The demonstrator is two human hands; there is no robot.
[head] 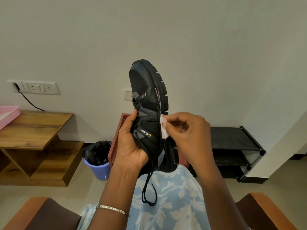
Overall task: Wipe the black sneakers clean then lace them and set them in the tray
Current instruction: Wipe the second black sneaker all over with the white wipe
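I hold one black sneaker (pixel 148 100) upright in front of me, toe pointing up, sole to the right. My left hand (pixel 131 141) grips its heel and tongue side, thumb near the eyelets. My right hand (pixel 187 131) pinches a small white wipe (pixel 163 128) against the shoe's side just by the sole. Black laces (pixel 148 191) dangle loose below the shoe over my lap. A pink tray (pixel 8 113) sits on the wooden table at the far left edge. The other sneaker is out of view.
A wooden stepped table (pixel 34 130) stands at left. A blue bin (pixel 99 165) with a black liner is on the floor beside a red-brown box (pixel 116 143). A black shoe rack (pixel 232 146) stands at right. Chair armrests (pixel 41 214) flank my lap.
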